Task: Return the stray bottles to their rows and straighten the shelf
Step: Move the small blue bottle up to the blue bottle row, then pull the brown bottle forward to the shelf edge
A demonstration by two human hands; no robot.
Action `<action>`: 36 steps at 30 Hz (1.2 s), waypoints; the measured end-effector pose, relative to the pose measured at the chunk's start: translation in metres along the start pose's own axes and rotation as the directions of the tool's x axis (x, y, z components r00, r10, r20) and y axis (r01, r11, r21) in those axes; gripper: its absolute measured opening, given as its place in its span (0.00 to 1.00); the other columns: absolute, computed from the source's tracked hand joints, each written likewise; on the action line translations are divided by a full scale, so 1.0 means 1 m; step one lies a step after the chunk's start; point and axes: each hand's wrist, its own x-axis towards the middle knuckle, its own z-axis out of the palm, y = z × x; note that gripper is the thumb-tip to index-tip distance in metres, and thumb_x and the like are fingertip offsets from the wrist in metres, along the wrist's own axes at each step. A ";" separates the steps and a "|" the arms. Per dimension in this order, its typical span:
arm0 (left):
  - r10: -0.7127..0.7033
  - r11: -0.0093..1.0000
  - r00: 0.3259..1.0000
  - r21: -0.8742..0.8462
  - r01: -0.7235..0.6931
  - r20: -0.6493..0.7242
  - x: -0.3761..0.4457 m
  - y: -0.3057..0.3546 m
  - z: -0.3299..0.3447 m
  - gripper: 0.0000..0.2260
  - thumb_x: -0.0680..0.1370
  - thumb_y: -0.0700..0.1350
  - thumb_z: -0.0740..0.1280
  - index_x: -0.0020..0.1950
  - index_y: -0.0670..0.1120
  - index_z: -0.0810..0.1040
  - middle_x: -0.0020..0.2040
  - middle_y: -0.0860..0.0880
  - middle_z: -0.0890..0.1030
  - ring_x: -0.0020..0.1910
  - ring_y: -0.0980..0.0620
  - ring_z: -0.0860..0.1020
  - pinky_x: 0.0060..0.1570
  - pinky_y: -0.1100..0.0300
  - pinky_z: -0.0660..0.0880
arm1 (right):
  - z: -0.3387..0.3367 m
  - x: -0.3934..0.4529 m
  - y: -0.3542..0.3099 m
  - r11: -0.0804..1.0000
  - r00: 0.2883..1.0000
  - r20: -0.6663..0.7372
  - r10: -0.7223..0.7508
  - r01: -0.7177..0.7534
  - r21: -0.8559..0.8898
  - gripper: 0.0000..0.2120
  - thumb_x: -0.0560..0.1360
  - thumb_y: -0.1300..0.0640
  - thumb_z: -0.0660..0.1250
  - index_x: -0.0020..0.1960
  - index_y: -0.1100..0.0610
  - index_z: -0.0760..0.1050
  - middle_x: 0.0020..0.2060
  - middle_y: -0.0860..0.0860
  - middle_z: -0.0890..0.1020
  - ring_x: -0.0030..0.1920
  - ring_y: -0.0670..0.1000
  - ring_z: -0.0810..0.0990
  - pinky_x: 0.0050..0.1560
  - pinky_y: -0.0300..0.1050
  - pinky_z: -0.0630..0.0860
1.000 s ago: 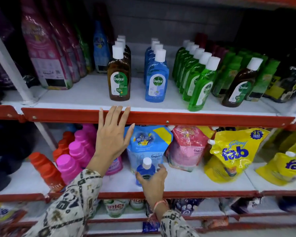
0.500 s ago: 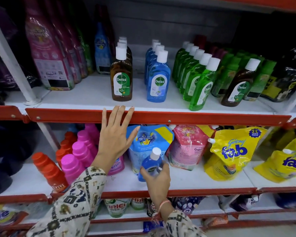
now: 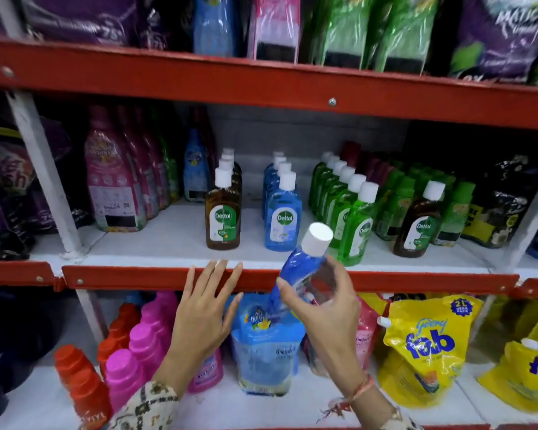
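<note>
My right hand [image 3: 325, 308] grips a small blue bottle [image 3: 298, 268] with a white cap, tilted to the right in front of the red edge of the middle shelf [image 3: 137, 276]. My left hand [image 3: 204, 308] is open, fingers spread, fingertips resting against that red edge. On the middle shelf stand a row of brown Dettol bottles [image 3: 222, 217], a row of blue Dettol bottles [image 3: 282, 212] and a row of green bottles [image 3: 353, 231]. One brown Dettol bottle [image 3: 418, 223] stands apart among the green bottles at the right.
Below, orange and pink capped bottles [image 3: 137, 346] stand at the left, a blue refill pouch [image 3: 263, 346] in the middle, yellow pouches [image 3: 423, 346] at the right. Pink fabric-softener bottles [image 3: 115, 187] fill the middle shelf's left. Bags line the top shelf [image 3: 261, 85].
My right hand has lifted the small blue bottle from the lower shelf up to the middle shelf's edge. The view has tilted upward. My left hand stays on the red edge.
</note>
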 end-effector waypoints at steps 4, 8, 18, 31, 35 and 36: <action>-0.016 1.000 1.000 -0.015 0.016 0.009 0.003 0.001 -0.003 0.21 0.82 0.55 0.52 0.72 0.51 0.70 0.68 0.45 0.77 0.69 0.45 0.72 0.72 0.45 0.62 | 0.005 0.044 -0.018 1.000 1.000 0.014 -0.014 0.014 -0.022 0.34 0.59 0.45 0.82 0.62 0.52 0.76 0.54 0.48 0.84 0.53 0.46 0.83 0.49 0.35 0.81; -0.002 1.000 1.000 -0.013 0.002 0.008 0.008 0.000 -0.008 0.21 0.82 0.53 0.50 0.70 0.51 0.73 0.63 0.45 0.80 0.64 0.45 0.77 0.70 0.47 0.63 | 0.012 0.074 -0.013 0.998 0.999 0.035 0.014 -0.012 -0.068 0.34 0.60 0.44 0.81 0.63 0.52 0.76 0.54 0.48 0.84 0.52 0.43 0.82 0.49 0.32 0.79; -0.022 0.999 1.000 -0.030 0.022 0.013 0.008 0.001 -0.012 0.20 0.82 0.53 0.50 0.67 0.51 0.75 0.60 0.47 0.81 0.62 0.47 0.78 0.70 0.48 0.62 | 0.040 0.106 0.005 0.953 0.995 0.061 0.080 -0.059 -0.297 0.33 0.63 0.42 0.79 0.61 0.58 0.76 0.51 0.51 0.78 0.53 0.52 0.77 0.54 0.43 0.74; -0.095 0.994 0.994 -0.040 0.098 0.054 0.008 0.007 -0.016 0.21 0.82 0.54 0.51 0.66 0.50 0.76 0.59 0.47 0.81 0.61 0.46 0.78 0.71 0.45 0.63 | 0.018 0.087 0.015 0.931 0.975 0.212 -0.071 0.141 -0.337 0.30 0.71 0.47 0.75 0.68 0.56 0.72 0.55 0.43 0.73 0.58 0.44 0.73 0.58 0.34 0.67; -0.213 0.976 0.976 -0.027 0.215 0.050 0.016 0.024 -0.020 0.24 0.81 0.58 0.51 0.59 0.46 0.80 0.53 0.45 0.82 0.56 0.44 0.78 0.70 0.44 0.64 | -0.027 0.085 0.030 0.916 0.972 0.162 -0.173 0.219 -0.336 0.13 0.74 0.54 0.72 0.58 0.49 0.79 0.50 0.43 0.82 0.54 0.42 0.80 0.59 0.42 0.77; -0.235 0.972 0.971 -0.018 0.236 0.045 0.018 0.030 -0.020 0.25 0.80 0.59 0.50 0.58 0.46 0.80 0.53 0.45 0.82 0.56 0.44 0.79 0.70 0.43 0.64 | -0.038 0.088 0.033 0.918 0.977 0.112 -0.183 0.211 -0.335 0.11 0.74 0.56 0.72 0.56 0.48 0.79 0.49 0.44 0.83 0.52 0.43 0.81 0.58 0.44 0.78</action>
